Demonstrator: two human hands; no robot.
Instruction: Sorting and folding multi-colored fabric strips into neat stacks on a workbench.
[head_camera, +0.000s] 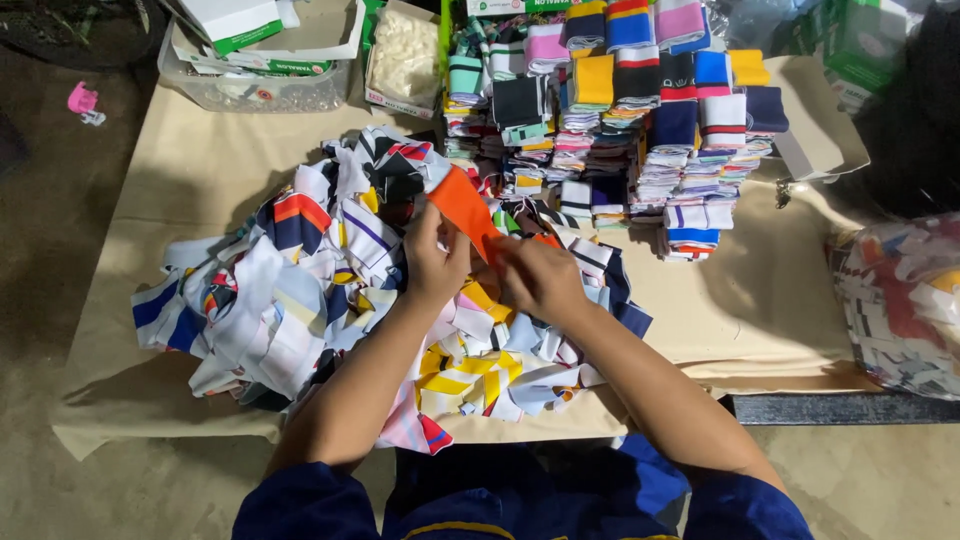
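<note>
An orange knit fabric strip (462, 205) is held up over a loose heap of striped fabric pieces (300, 290) on a beige-covered table (730, 310). My left hand (434, 258) pinches the strip's left edge. My right hand (538, 275) grips its lower right end. Both hands sit close together above the middle of the heap. Behind them, neat folded stacks of coloured knit pieces (620, 110) fill the back of the table.
A clear plastic bin with boxes (265, 60) and a box of white material (403, 55) stand at the back left. A clear bag of fabric pieces (900, 300) hangs off the right edge. A pink object (82, 100) lies on the floor at left.
</note>
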